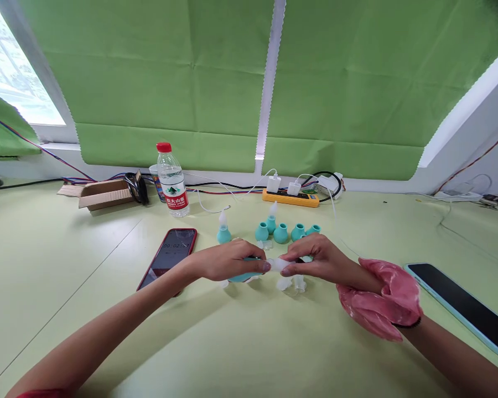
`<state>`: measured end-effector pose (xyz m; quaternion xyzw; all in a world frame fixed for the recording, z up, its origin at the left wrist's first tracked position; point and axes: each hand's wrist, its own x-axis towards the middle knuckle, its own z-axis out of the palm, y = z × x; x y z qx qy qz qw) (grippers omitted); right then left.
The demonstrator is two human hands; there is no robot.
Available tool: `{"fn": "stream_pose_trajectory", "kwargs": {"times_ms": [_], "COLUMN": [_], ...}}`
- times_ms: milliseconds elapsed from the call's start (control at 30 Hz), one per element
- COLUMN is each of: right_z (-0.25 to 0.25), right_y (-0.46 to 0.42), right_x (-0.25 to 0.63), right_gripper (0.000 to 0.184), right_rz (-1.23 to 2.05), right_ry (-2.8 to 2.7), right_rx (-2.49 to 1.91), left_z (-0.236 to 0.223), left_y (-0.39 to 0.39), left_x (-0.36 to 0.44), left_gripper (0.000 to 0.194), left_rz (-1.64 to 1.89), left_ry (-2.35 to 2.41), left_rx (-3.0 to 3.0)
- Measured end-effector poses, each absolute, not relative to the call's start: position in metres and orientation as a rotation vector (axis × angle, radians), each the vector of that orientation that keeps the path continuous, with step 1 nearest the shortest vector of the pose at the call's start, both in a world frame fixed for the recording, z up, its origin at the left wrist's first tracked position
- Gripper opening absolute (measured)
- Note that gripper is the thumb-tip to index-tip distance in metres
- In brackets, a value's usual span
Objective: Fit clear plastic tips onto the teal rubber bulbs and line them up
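Observation:
In the head view, my left hand is closed, with its thumb and fingertips at the left end of a small translucent plastic nozzle. My right hand pinches the other end of that nozzle between thumb and fingers. Teal rubber shows under my left fingers; whether it is held or lies on the table I cannot tell. Behind the hands stand several open teal squeeze bulbs. Two of them, one teal bulb at left and another teal bulb farther back, carry translucent tips. Loose translucent pieces lie just below my right hand.
A phone with a running timer lies left of my hands, another phone at far right. Farther back are a water bottle, a cardboard box, cables and an orange power strip with white chargers. Green blinds hang behind the table.

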<state>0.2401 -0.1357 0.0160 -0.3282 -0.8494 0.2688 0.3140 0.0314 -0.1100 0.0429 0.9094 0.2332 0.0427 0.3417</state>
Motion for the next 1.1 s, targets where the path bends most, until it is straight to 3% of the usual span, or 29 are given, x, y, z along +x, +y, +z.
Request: {"fn": "stream_pose_trajectory", "kwargs": {"times_ms": [233,400,567,667,833,1100], "right_z": [0.008,-0.001,-0.013,-0.020,-0.026,-0.029], "right_y": [-0.136,-0.143,-0.146,-0.148,-0.151,-0.154], "right_x": [0.233,0.215,0.205,0.203,0.201,0.200], "right_gripper": [0.020,0.041,0.022,0.021,0.022,0.021], "right_rz": [0.909,1.027,0.922,0.787,0.698,0.704], "right_ry": [-1.851,-1.514,-1.913,-2.227,-2.480,-2.605], "right_rx": [-0.973,-0.874,-1.088,-1.119,-1.065,-1.023], "left_z": [0.048,0.053,0.043,0.031,0.019,0.015], "left_y": [-0.109,-0.100,-0.072,-0.052,-0.028,-0.008], "left_x": [0.028,0.019,0.026,0.039,0.055,0.059], "left_gripper": [0.028,0.022,0.029,0.027,0.047,0.033], "left_rz": [0.169,0.416,0.825,0.763,0.630,0.260], "left_ry": [0.598,0.615,1.004,1.379,1.526,1.554], "left_rx": [2.234,2.207,2.492,2.731,2.777,2.876]}}
